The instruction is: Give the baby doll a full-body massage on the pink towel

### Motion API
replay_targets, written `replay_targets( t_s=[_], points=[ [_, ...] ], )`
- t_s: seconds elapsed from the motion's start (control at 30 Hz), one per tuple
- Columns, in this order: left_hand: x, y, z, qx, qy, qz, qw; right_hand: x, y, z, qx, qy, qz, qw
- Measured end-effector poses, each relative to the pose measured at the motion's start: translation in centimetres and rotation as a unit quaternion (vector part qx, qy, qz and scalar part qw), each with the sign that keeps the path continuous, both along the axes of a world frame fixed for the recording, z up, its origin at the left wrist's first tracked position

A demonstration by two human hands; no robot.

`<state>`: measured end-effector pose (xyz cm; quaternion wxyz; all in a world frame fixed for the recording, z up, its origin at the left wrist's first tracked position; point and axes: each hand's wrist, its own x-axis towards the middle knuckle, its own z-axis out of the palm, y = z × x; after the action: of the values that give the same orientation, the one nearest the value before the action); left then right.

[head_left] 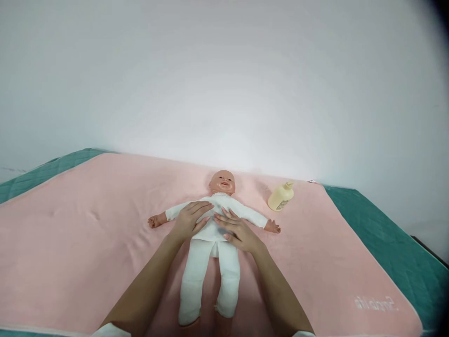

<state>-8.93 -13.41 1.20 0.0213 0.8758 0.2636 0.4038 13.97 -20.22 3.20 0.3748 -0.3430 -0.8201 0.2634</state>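
Observation:
A baby doll in a white top and white trousers lies on its back, arms spread, head toward the wall. On the left side of its chest rests my left hand, fingers stretched out and close together. My right hand lies on the other side of its belly and chest, fingers spread, with the fingertips of both hands near each other. Neither hand grips anything. Beside the doll's arm on the right, a pale yellow pump bottle with dark lettering leans at a tilt.
Under the doll is a pink blanket, with pale lettering at its lower right corner. A green quilted cover shows past its edges on both sides. Behind stands a plain white wall.

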Motion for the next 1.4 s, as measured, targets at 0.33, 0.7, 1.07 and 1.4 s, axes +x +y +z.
replay_targets(
  t_s=[0.33, 0.7, 1.07, 1.4],
  points=[
    [1.2, -1.0, -0.1, -0.099, 0.016, -0.058, 0.993, -0.1, 1.9, -2.2, -0.017, -0.196, -0.024, 0.980],
    [1.0, -0.5, -0.3, -0.118, 0.027, -0.052, 0.991, -0.5, 2.5, -3.2, -0.079, -0.206, -0.144, 0.965],
    [0.9, -0.4, -0.1, -0.132, 0.023, -0.052, 0.990, -0.3, 2.5, -4.2, -0.140, -0.223, -0.252, 0.931],
    [1.2, -1.3, 0.8, -0.160, 0.100, -0.138, 0.972, 0.7, 2.5, -4.3, -0.132, -0.229, -0.285, 0.921]
  ],
)
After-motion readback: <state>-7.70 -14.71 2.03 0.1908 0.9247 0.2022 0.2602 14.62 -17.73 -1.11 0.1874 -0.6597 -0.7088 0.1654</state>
